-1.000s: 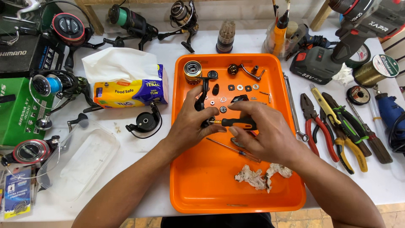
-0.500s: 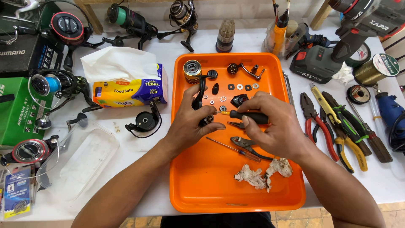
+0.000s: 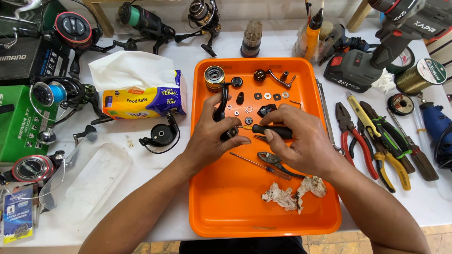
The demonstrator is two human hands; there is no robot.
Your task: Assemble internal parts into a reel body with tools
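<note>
Both your hands work over the orange tray.
Left hand grips the reel part; right hand, curled beside it, pinches the screwdriver.

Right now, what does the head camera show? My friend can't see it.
Over an orange tray, the left hand holds a black reel part while the right hand points a black-handled screwdriver at it. Small parts, a thin pick and crumpled tissue lie in the tray; pliers sit to the right.

- Left hand is covering most of black reel part
- Right hand is hiding screwdriver handle end
- Drill is getting cut off at top edge
</note>
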